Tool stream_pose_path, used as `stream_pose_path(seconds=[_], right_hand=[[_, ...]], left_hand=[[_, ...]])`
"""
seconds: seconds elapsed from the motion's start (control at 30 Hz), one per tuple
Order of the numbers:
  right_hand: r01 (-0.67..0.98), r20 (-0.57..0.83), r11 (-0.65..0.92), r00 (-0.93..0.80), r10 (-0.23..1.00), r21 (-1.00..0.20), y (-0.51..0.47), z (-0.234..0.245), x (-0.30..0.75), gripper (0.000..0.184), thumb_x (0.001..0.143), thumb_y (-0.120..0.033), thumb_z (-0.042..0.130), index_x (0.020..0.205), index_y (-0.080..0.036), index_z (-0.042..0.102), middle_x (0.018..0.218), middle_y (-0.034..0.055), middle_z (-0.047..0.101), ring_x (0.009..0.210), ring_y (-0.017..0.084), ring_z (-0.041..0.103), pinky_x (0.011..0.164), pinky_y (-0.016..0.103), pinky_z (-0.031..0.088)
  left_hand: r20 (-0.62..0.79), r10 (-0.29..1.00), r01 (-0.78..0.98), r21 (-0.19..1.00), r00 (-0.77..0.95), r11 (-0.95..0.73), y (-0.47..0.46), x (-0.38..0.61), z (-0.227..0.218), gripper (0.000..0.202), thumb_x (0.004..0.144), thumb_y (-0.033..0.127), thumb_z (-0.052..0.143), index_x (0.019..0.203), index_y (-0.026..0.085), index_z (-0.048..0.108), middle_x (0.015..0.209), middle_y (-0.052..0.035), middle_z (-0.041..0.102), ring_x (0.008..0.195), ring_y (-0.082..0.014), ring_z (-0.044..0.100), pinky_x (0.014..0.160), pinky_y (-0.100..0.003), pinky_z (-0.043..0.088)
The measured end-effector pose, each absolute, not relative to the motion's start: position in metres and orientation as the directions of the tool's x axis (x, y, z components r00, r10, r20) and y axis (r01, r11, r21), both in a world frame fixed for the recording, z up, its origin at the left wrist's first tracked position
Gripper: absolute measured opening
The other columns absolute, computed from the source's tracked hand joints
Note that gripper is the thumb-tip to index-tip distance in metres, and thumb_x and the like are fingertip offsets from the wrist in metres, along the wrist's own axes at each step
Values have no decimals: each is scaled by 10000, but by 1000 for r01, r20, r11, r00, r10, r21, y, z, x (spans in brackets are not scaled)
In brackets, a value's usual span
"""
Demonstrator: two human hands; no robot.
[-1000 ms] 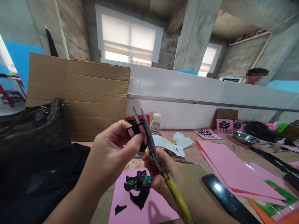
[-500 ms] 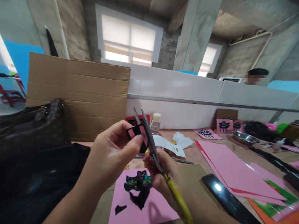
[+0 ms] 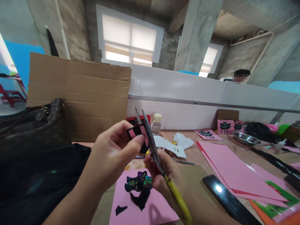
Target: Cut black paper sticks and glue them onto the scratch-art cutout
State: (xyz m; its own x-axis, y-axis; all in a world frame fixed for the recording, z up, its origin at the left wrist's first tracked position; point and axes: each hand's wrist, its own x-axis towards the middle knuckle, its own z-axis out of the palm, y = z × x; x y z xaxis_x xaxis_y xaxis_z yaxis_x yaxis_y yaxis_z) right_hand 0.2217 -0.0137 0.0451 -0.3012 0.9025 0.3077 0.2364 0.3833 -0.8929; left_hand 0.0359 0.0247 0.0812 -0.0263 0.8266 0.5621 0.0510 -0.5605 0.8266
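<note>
Between thumb and fingers, my left hand (image 3: 117,150) pinches a small black and pink paper piece (image 3: 135,132). Scissors (image 3: 152,140) with yellow handles are in my right hand (image 3: 165,175), their blades pointing up and slightly parted. The paper piece lies against the blades, its right edge at them. Some of my right fingers are hidden behind the scissors. Below both hands, a pink sheet (image 3: 161,212) lies on the table with black shiny paper cutouts (image 3: 138,182) and a small black scrap (image 3: 121,210) on it.
A black phone (image 3: 227,197) and a stack of pink sheets (image 3: 234,168) lie to the right. A capped bottle (image 3: 156,124), white paper (image 3: 167,145) and crumpled tissue (image 3: 184,140) are behind my hands. On the left stand a cardboard panel (image 3: 93,97) and a brown bag (image 3: 35,131). A person (image 3: 241,76) is beyond the partition.
My hands, the paper piece and the scissors stay almost in place, with only a tiny shift. The person beyond the partition has moved left.
</note>
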Motion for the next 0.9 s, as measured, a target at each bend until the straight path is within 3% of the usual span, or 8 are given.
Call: stream_pose_path(seconds=[0.17, 0.27, 0.43, 0.53, 0.7, 0.9], right_hand=[[238, 199, 270, -285, 938, -933, -16, 55, 219, 311, 824, -417, 798, 976, -254, 580, 806, -37, 528, 690, 149, 486, 654, 286, 538], [161, 221, 275, -289, 931, -948, -11, 46, 218, 384, 823, -501, 825, 990, -249, 589, 798, -39, 530, 685, 146, 475, 624, 276, 515], [47, 392, 415, -243, 887, -909, 0, 17, 217, 582, 851, -756, 807, 1045, -239, 621, 795, -35, 495, 677, 143, 420, 551, 259, 413], [90, 387, 421, -259, 885, -902, -3, 23, 218, 550, 867, -734, 804, 1033, -248, 609, 798, -29, 518, 681, 153, 454, 571, 277, 451], [264, 341, 417, -287, 895, -870, -11, 39, 222, 397, 899, -568, 811, 1045, -254, 617, 844, -7, 568, 715, 171, 485, 628, 298, 496], [178, 383, 444, -294, 876, -878, -3, 16, 224, 517, 913, -677, 756, 1152, -237, 628, 891, 11, 553, 737, 178, 483, 635, 306, 472]], left_hand=[[549, 835, -61, 835, 34, -546, 27, 35, 81, 199, 850, 280, 807, 710, 254, 667, 639, 80, 716, 554, -82, 652, 492, -127, 483], [570, 820, -78, 821, 56, -566, 27, 35, 80, 200, 856, 284, 825, 724, 250, 678, 678, 66, 750, 618, -109, 721, 546, -146, 550], [578, 813, -47, 816, 65, -576, 24, 36, 83, 166, 903, 345, 827, 800, 248, 742, 732, 43, 782, 685, -140, 765, 584, -173, 592], [577, 816, -34, 817, 35, -576, 24, 37, 82, 194, 920, 343, 811, 771, 251, 725, 712, 44, 769, 651, -138, 748, 574, -182, 587], [585, 811, -1, 811, -2, -585, 23, 36, 81, 191, 911, 315, 798, 756, 253, 706, 689, 51, 740, 628, -126, 721, 568, -176, 568], [584, 811, -39, 812, 32, -582, 25, 33, 81, 200, 890, 278, 816, 742, 245, 686, 678, 70, 724, 624, -94, 703, 567, -133, 542]])
